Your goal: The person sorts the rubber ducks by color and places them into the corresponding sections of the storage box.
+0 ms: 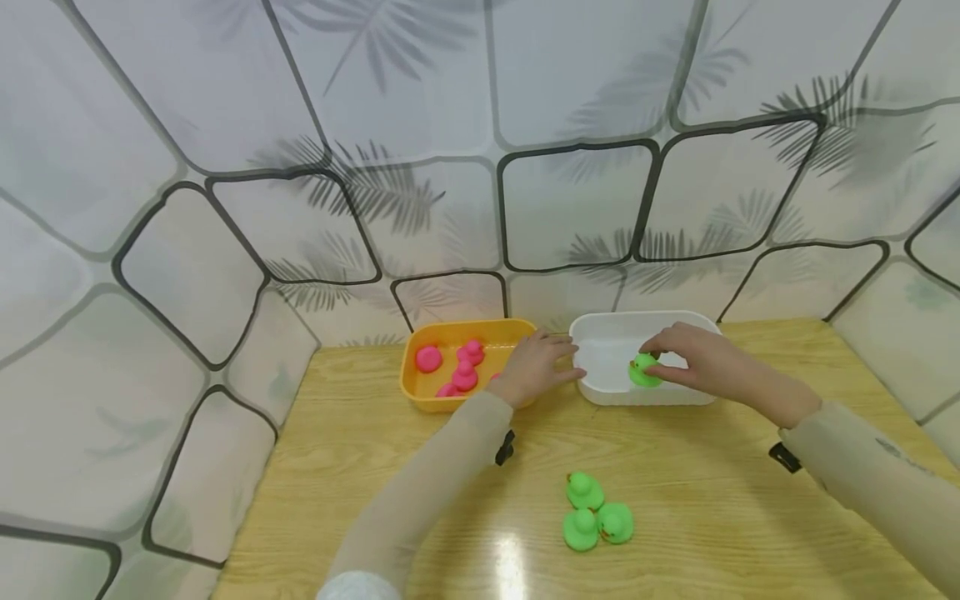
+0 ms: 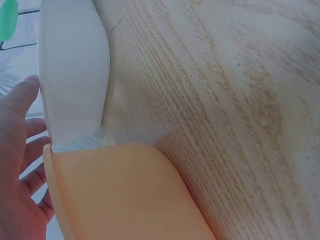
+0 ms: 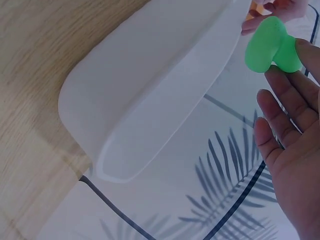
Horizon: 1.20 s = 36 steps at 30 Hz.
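Note:
My right hand (image 1: 701,360) pinches a green rubber duck (image 1: 643,370) between thumb and fingers, over the white basin (image 1: 600,329). The right wrist view shows the duck (image 3: 267,47) held above the level of the basin's rim. My left hand (image 1: 534,367) reaches across the right end of the orange basin (image 1: 427,406), its fingertips at the white basin's left rim. In the left wrist view its fingers (image 2: 31,92) are spread loosely along the two rims and hold nothing. Pink ducks (image 1: 465,375) lie inside the orange basin, some partly hidden by my left hand.
Three more green ducks (image 1: 583,528) stand close together on the wooden table (image 1: 712,500), in front of the basins. Behind both basins hangs a patterned cloth (image 1: 450,217), with further cloth sides to left and right.

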{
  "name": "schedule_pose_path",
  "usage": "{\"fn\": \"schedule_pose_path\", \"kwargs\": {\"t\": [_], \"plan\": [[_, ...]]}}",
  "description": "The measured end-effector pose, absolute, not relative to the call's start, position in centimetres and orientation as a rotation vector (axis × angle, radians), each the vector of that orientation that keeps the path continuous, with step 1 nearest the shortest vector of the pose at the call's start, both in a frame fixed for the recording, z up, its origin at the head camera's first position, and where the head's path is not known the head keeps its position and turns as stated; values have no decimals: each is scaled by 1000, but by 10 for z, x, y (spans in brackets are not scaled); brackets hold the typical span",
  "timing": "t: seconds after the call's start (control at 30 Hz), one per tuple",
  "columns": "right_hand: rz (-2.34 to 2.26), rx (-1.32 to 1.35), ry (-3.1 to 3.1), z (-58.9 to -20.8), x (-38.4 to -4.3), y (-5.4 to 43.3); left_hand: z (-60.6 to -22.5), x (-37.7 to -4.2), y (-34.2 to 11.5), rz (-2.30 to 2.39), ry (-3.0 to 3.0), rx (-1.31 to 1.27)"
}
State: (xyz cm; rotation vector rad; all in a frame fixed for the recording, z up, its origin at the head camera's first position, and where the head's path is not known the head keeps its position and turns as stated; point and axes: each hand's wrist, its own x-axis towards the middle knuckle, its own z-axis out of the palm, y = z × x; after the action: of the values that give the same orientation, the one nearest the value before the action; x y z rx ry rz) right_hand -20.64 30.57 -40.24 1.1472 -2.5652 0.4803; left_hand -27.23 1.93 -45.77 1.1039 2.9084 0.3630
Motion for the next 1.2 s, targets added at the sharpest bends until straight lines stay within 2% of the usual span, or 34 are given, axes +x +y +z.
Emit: {"fn": "schedule_pose_path", "kwargs": {"t": [1.2], "plan": [[463,876,-2993,-374,-266,293,-456,-274,19,299,2917,1163]]}}
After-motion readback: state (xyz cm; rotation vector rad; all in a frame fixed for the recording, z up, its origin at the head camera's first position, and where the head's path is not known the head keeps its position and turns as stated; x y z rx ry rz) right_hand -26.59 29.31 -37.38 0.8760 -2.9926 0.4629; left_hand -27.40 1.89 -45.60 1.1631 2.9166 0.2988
